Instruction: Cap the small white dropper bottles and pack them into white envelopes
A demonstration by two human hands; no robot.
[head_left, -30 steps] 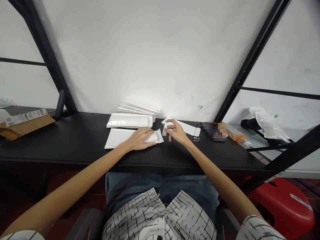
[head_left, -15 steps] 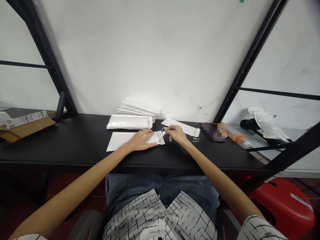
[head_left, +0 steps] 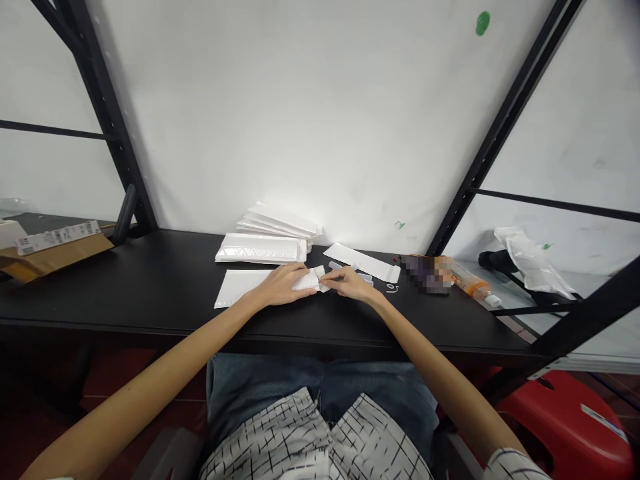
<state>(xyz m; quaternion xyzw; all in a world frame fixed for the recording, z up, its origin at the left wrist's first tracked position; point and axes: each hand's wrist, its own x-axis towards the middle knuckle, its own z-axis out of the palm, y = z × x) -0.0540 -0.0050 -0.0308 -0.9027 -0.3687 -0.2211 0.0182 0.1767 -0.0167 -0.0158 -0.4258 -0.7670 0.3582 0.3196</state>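
Observation:
A white bubble mailer (head_left: 240, 287) lies on the black table. My left hand (head_left: 281, 285) grips it near its right end, thumb on the near side and fingers over the far side. The mailer's right end is crumpled and bulges between my hands. My right hand (head_left: 346, 283) is closed in a pinch right at that end, fingertips touching its edge; whatever sits between them is hidden. Just behind my right hand lie some small translucent strips (head_left: 365, 276), partly covered by it.
Behind my hands sits a stack of white bubble mailers (head_left: 263, 248). Right of it lie a flat white mailer (head_left: 363, 260), a white looped piece (head_left: 392, 288), a blurred dark item (head_left: 425, 273) and an orange-labelled bottle (head_left: 467, 280). A cardboard box (head_left: 60, 252) stands far left.
My right hand has moved slightly left to the mailer's end. The small white looped thing at its fingertips no longer shows. My left hand keeps its grip. The view has tilted slightly.

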